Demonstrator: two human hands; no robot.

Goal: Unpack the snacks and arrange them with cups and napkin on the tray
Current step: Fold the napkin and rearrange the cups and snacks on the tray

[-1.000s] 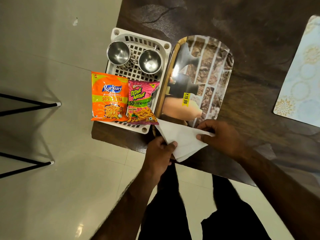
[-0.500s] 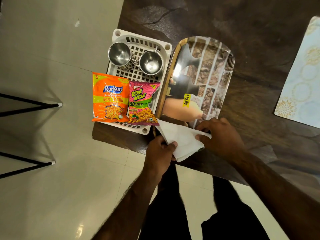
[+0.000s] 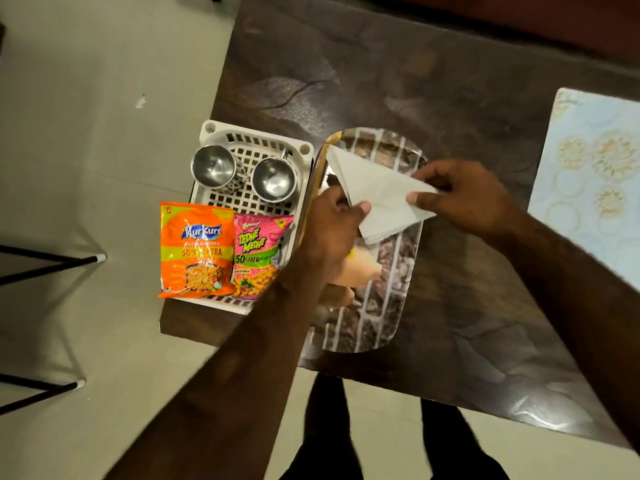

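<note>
My left hand (image 3: 334,216) and right hand (image 3: 460,195) each pinch the folded napkin (image 3: 374,192), holding it flat over the tray's (image 3: 388,317) far end for placing.

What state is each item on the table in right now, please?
Napkin: folded into a triangle, held above the tray by both hands.
Left hand: pinching the napkin's near edge.
Right hand: pinching the napkin's right corner.
Tray: holds no snacks or cups.
Two steel cups: upright, empty, in the white basket.
Orange snack packet: sealed, lying flat on the basket.
Pink snack packet: sealed, beside it.
</note>
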